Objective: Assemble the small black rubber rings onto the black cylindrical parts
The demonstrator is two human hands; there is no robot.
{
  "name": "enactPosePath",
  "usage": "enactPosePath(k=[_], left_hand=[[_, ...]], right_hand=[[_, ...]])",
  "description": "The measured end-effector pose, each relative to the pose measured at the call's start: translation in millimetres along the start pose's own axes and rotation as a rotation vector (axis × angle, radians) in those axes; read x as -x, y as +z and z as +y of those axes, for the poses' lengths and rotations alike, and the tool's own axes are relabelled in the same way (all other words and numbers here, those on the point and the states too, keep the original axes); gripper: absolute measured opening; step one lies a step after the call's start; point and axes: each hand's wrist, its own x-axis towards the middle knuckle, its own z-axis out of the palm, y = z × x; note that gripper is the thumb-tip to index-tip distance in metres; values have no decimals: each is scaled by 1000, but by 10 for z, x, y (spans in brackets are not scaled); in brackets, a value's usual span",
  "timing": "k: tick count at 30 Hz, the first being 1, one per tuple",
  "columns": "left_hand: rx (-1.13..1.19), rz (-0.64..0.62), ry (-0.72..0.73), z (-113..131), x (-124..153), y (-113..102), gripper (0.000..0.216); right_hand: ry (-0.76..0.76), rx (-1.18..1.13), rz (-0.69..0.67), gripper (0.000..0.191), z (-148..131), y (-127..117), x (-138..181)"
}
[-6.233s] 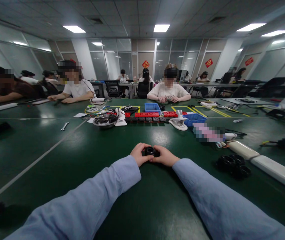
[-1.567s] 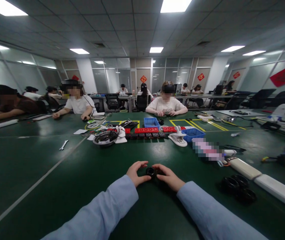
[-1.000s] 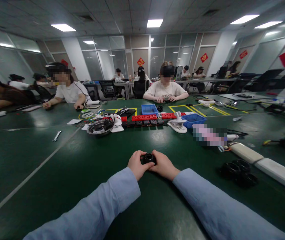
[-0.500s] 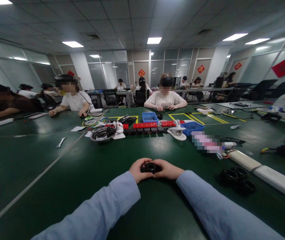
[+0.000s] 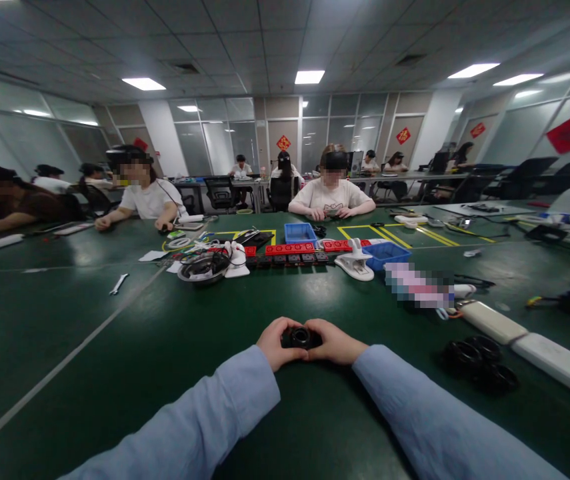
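Observation:
A small black ring-shaped part (image 5: 300,337) sits between both of my hands, low over the green table (image 5: 165,347). My left hand (image 5: 275,341) curls round its left side with closed fingers. My right hand (image 5: 335,341) grips its right side the same way. Both arms wear light blue sleeves. The underside of the part is hidden by my fingers.
Several black rings (image 5: 479,362) lie to the right, beside two white bars (image 5: 525,343). Farther out are a round dish with cables (image 5: 203,268), red blocks (image 5: 292,249), blue bins (image 5: 387,254), a white clamp (image 5: 355,263) and a wrench (image 5: 117,284). People sit across the table.
My left hand was open beside the part earlier and has closed on it. Both hands now hold it together. The view has swayed up and down slightly.

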Motion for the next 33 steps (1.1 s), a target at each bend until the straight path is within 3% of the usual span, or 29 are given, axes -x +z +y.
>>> enactPosePath(k=[8, 12, 15, 22, 27, 33], left_hand=[[-47, 187, -126, 56, -5, 102, 41], [-65, 293, -149, 35, -59, 129, 38], [-74, 321, -148, 10, -87, 120, 37], [-23, 176, -33, 6, -26, 34, 35], [-48, 74, 100, -46, 2, 14, 37], [25, -44, 192, -123, -25, -48, 44]], right_hand=[[131, 251, 203, 35, -13, 168, -46], [249, 420, 344, 24, -98, 292, -94], [265, 466, 375, 17, -165, 323, -104], [-15, 294, 251, 30, -50, 195, -43], [-101, 214, 121, 32, 38, 92, -32], [-133, 162, 90, 34, 42, 70, -39]])
